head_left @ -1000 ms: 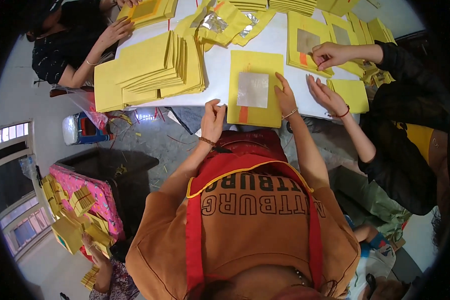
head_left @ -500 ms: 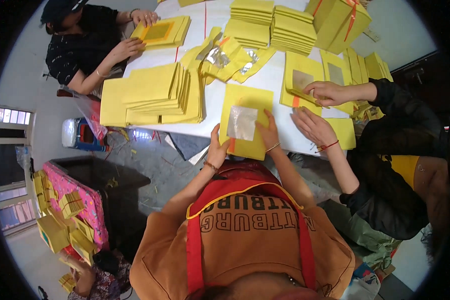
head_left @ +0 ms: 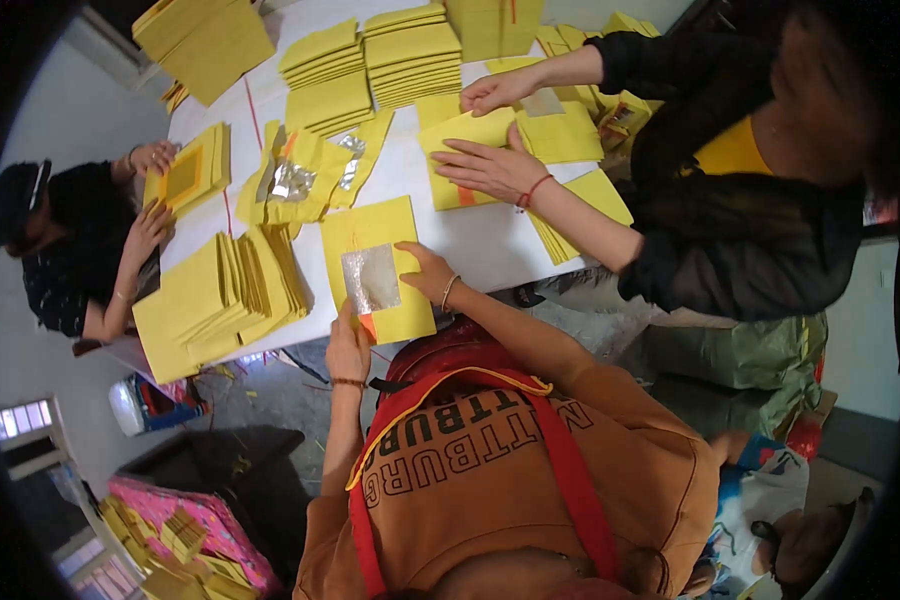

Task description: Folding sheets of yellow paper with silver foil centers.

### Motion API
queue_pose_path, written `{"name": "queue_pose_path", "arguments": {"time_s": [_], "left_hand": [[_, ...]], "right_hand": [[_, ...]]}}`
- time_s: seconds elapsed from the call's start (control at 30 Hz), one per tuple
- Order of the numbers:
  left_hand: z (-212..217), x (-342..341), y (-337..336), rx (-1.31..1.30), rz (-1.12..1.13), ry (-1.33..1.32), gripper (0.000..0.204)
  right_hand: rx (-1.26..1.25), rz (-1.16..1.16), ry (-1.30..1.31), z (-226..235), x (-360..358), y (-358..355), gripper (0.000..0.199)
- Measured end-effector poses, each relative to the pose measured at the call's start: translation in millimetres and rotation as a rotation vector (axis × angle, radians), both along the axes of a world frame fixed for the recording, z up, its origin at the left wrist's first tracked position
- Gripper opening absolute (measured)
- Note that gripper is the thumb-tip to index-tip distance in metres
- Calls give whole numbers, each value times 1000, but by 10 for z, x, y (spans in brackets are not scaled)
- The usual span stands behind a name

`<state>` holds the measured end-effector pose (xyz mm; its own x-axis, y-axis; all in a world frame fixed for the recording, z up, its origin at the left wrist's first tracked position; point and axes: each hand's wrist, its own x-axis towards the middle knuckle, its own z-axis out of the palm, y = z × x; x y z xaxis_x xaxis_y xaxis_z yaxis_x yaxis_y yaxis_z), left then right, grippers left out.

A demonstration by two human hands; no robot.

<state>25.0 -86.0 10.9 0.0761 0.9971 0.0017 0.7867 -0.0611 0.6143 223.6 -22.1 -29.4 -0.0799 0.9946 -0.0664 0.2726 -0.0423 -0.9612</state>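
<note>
A flat rectangle of yellow joss paper (head_left: pixel 405 318) lies at the table's near edge, a silver foil square (head_left: pixel 370 279) on its face and an orange patch beside the foil. My left hand (head_left: pixel 348 350) grips its lower left edge, fingers closed on it. At the right edge my right hand (head_left: pixel 430 272) is closed too, thumb on top near the foil; its other fingers are partly hidden. Just beyond lie loose yellow sheets with crinkled silver foil (head_left: pixel 295 180). A thick fanned pile of yellow paper (head_left: pixel 205 300) sits left of my hands.
Right of me, a co-worker's hands (head_left: pixel 495 170) press a yellow sheet. Another person's hands (head_left: pixel 153 225) touch a yellow stack with an orange square (head_left: pixel 185 178) at the left. Tall yellow stacks (head_left: pixel 410 55) stand farther back on the white table (head_left: pixel 475 235).
My view has turned, shifting the table leftward in it. My hands still hold the joss paper. The co-worker's hands on the right have moved onto their sheet, which now covers its foil.
</note>
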Motion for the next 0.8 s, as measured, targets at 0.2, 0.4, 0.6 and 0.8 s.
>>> {"name": "queue_pose_path", "arguments": {"time_s": [0.2, 0.4, 0.6, 0.8], "left_hand": [[1215, 900, 672, 508, -397, -78, 32], [1556, 2847, 1817, 298, -1111, -218, 28], [611, 4153, 2478, 241, -1214, 554, 29], [104, 4488, 2655, 323, -1199, 621, 32]], "right_hand": [[65, -22, 7, -27, 108, 5, 50], [85, 4, -173, -31, 142, -20, 47], [155, -41, 47, -217, 10, -45, 44], [18, 8, -32, -142, 34, -20, 43]]}}
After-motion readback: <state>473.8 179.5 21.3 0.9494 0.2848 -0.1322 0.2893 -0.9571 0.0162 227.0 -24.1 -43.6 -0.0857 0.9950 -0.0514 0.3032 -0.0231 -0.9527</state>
